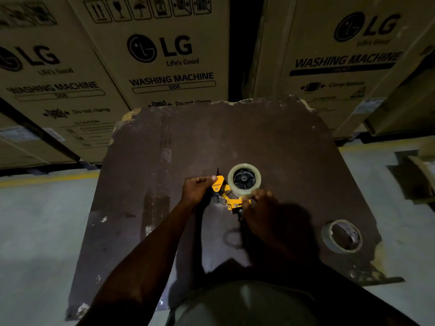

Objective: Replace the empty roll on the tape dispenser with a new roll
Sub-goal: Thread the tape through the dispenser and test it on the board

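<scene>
The step in hand looked like threading: a full roll of clear tape point(244, 178) already sat on the black hub of the yellow metal tape dispenser point(226, 196), mid-board on the dark worn board point(270, 137). The left hand point(197, 190) gripped the dispenser's left end; the right hand point(260, 208) pinched at the roll's near edge. Next the tape end probably needed feeding through. A spent cardboard core point(342, 236) lay near right.

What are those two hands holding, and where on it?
The yellow tape dispenser. The left hand grips its front plate end; the right hand pinches at the near edge of the tape roll mounted on it, beside the frame.
</scene>
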